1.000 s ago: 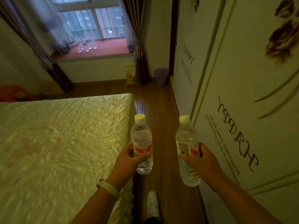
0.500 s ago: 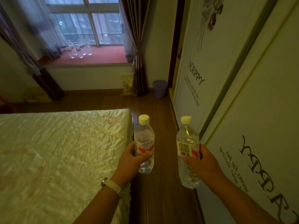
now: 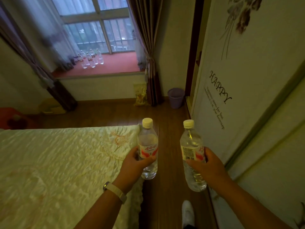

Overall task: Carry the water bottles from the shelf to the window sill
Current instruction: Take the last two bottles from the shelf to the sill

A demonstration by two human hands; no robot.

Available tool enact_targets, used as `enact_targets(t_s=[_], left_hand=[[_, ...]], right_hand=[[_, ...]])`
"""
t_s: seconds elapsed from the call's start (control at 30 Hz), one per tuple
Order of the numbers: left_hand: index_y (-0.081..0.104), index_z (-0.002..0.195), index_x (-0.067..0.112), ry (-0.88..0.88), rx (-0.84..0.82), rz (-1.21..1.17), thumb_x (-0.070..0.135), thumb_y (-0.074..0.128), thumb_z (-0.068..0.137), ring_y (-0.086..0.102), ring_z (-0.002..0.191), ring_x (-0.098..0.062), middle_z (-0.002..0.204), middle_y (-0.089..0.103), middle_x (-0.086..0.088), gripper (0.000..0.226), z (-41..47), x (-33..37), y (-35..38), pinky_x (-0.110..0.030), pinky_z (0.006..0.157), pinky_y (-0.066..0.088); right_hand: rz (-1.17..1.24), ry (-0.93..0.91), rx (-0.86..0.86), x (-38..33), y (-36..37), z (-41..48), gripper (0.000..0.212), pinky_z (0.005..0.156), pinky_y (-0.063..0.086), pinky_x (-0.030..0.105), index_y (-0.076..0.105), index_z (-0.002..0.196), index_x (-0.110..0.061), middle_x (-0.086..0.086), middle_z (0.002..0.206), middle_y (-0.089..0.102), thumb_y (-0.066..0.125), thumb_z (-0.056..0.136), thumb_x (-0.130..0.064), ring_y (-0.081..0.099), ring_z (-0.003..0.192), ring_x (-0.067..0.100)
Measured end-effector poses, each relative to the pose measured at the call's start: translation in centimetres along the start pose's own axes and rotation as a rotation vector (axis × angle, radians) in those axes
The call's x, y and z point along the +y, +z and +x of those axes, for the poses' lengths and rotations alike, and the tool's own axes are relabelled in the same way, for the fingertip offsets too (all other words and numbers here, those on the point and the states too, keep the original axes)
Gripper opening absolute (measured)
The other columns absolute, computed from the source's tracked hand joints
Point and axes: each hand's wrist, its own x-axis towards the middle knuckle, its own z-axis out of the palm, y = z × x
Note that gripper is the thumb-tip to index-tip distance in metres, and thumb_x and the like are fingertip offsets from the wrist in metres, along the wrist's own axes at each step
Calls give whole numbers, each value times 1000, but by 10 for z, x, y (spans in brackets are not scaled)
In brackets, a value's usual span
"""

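Beside bed (image 3: 57, 162), hands (image 3: 132, 166) around bottles (image 3: 147, 146)

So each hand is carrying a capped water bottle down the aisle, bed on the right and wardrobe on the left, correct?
Not quite. The head view shows the sides swapped: the bed is on the left and the wardrobe on the right. The left hand and right hand do each carry a capped water bottle.

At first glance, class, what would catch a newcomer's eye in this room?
Two clear capped water bottles held upright in the foreground, one in the left hand and one in the right hand. Beyond them, a cluster of bottles stands on the red window sill, with the pale bed at left.
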Motion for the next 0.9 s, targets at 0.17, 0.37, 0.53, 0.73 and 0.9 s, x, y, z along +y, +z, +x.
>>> enact_targets(t_s=[0.17,0.37,0.53,0.73,0.9], left_hand=[[69,106,24,-1,29,30,20,87,70,76,88,-16,97,79,3,41,80,33,37,-18,68,57],[67,109,20,40,50,64,10,83,76,75,88,-13,98,78,5,38,150,59,68,-18,68,58],[66,109,21,66,92,58,7,84,74,74,84,-5,97,77,11,41,194,70,74,-12,65,55],[67,111,19,41,128,56,14,84,75,75,90,-10,100,78,4,41,264,64,56,-16,69,57],[68,110,26,13,112,24,16,84,75,75,90,-12,101,78,6,40,352,51,31,-18,69,58]], right_hand=[[46,-10,-55,-26,-29,95,43,64,48,20,56,118,-21,0,105,67,78,82,-21,65,90,12],[66,-26,-116,-58,-52,183,44,64,47,19,56,122,-15,5,108,66,77,83,-17,64,92,13],[41,-4,-128,-72,-52,234,53,85,53,38,52,130,-13,9,116,64,77,83,-19,63,104,25],[45,13,-148,-87,-35,305,49,68,49,22,54,124,-19,5,111,65,78,82,-18,64,96,17],[-34,-2,-146,-104,-5,379,44,71,50,23,56,121,-18,5,110,66,78,83,-16,63,95,15]])
